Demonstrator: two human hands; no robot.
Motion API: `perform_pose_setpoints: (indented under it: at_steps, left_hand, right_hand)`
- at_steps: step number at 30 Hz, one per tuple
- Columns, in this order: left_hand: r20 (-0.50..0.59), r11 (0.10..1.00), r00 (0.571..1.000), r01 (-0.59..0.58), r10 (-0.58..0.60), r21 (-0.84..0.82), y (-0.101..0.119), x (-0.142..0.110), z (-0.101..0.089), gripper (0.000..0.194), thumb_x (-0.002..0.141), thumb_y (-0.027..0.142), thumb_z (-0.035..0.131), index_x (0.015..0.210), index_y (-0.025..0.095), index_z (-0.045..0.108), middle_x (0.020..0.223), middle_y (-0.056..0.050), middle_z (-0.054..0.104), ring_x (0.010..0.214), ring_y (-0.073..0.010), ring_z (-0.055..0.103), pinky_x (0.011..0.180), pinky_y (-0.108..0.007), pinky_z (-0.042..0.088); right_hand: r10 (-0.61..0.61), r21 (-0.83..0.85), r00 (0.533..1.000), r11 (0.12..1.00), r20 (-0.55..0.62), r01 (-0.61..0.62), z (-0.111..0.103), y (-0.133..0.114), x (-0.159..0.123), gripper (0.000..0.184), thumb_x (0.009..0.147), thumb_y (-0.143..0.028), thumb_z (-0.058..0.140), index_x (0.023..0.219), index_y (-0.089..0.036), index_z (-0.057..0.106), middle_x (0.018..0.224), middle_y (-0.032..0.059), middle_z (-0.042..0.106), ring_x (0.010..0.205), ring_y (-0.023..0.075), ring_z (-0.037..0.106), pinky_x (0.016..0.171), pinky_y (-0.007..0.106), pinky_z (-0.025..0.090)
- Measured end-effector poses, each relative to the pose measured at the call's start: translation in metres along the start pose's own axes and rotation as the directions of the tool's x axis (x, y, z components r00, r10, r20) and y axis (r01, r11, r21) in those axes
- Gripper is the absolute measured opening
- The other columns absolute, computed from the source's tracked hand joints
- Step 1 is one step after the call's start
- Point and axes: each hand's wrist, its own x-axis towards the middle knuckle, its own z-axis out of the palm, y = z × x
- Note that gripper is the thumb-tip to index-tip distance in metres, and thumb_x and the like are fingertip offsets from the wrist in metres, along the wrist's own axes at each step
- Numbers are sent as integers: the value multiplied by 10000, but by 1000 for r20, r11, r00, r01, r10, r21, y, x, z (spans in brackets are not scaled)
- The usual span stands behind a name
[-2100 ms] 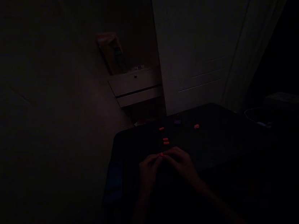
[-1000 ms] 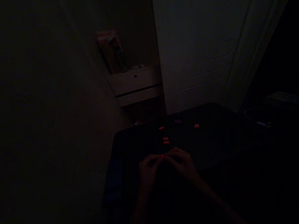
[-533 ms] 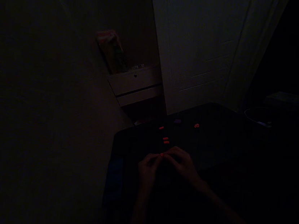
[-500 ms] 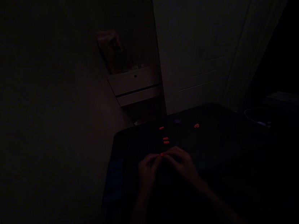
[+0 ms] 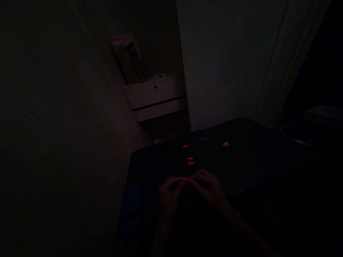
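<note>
The scene is very dark. My left hand (image 5: 170, 190) and my right hand (image 5: 208, 185) meet at the fingertips over the dark table, both closed in a pinch. Between them is a small bright orange-red piece (image 5: 186, 179), mostly covered by the fingers; its kind is too small to tell. Just beyond my hands lie two short orange-red sticks side by side, the nearer stick (image 5: 190, 163) and the farther stick (image 5: 189, 158). A third, shorter stick (image 5: 185, 146) lies farther off to the left. A rounded orange-pink lump (image 5: 226, 144) rests farther right.
A small dark purple block (image 5: 203, 139) sits near the far edge of the dark table (image 5: 242, 166). A bluish flat object (image 5: 131, 207) lies at the left edge. Toward the right is a thin white cable (image 5: 286, 136). Beyond stand a pale door (image 5: 227, 56) and a white drawer unit (image 5: 156, 95).
Both hands have stayed almost in place. The small orange-red piece between the fingertips has shifted very slightly, and a bit more of it shows. The things on the table have not moved.
</note>
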Motion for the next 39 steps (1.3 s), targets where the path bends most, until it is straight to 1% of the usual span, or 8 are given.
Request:
perform_pose_setpoints:
  at_steps: [7, 12, 18, 24, 28, 33, 37, 39]
  left_hand:
    - [-35, 999, 999, 21, -22, -30, -6, 0, 1, 174, 765, 333, 779, 835, 174, 788, 877, -67, 779, 870, -229, 716, 840, -337, 546]
    - [-44, 996, 997, 65, -67, -54, -13, 2, 0, 194, 760, 321, 782, 883, 171, 797, 925, -80, 792, 919, -244, 727, 888, -362, 546]
    - [-46, 990, 993, 104, -109, -96, -6, 1, 2, 230, 756, 335, 788, 909, 163, 792, 955, -96, 796, 930, -246, 733, 884, -362, 558]
    - [-51, 989, 990, 126, -130, -74, -4, 2, 2, 263, 725, 356, 815, 903, 164, 795, 922, -99, 796, 880, -247, 741, 829, -351, 574]
    - [-61, 990, 990, 122, -126, -73, -3, 2, 2, 253, 724, 355, 814, 890, 166, 795, 917, -95, 795, 883, -243, 735, 834, -346, 567]
    - [-57, 988, 991, 116, -122, -104, -3, 0, 3, 257, 744, 352, 804, 908, 156, 788, 927, -101, 791, 901, -242, 734, 853, -349, 563]
    - [-39, 984, 992, 112, -119, -141, -5, 0, 3, 322, 753, 340, 803, 1021, 163, 769, 966, -98, 788, 921, -234, 736, 866, -350, 564]
    - [-36, 984, 993, 104, -110, -144, -6, 0, 3, 326, 753, 332, 805, 1029, 163, 766, 994, -101, 787, 942, -234, 735, 886, -355, 563]
  right_hand:
    - [53, 35, 999, 998, 6, -53, 2, -2, 2, 124, 936, -311, 674, 925, -229, 767, 915, 47, 722, 858, 195, 693, 812, 320, 546]
    - [36, 47, 999, 998, 10, -37, 5, 2, 2, 116, 931, -311, 680, 980, -242, 759, 938, 41, 727, 885, 198, 696, 827, 326, 549]
    - [69, -36, 996, 997, -52, -71, 8, 7, 0, 106, 916, -333, 692, 947, -238, 727, 933, 40, 732, 869, 207, 702, 802, 329, 557]
    - [63, -66, 998, 996, -25, -65, 9, 3, -1, 110, 915, -338, 691, 946, -233, 707, 907, 32, 733, 832, 203, 702, 775, 324, 556]
    - [71, -31, 997, 997, -21, -72, 6, -1, 1, 120, 916, -344, 692, 956, -232, 711, 914, 35, 721, 842, 197, 692, 767, 313, 554]
    - [96, -4, 995, 995, -19, -96, 6, 0, 1, 106, 916, -319, 693, 977, -240, 727, 945, 27, 740, 875, 196, 704, 812, 311, 554]
    - [96, 5, 995, 995, -32, -96, 7, 2, 0, 102, 915, -313, 696, 982, -245, 731, 956, 30, 742, 877, 198, 707, 807, 314, 558]
    - [86, 4, 995, 996, -49, -85, 7, 3, -1, 106, 908, -321, 704, 974, -243, 730, 953, 35, 741, 876, 205, 706, 810, 324, 560]
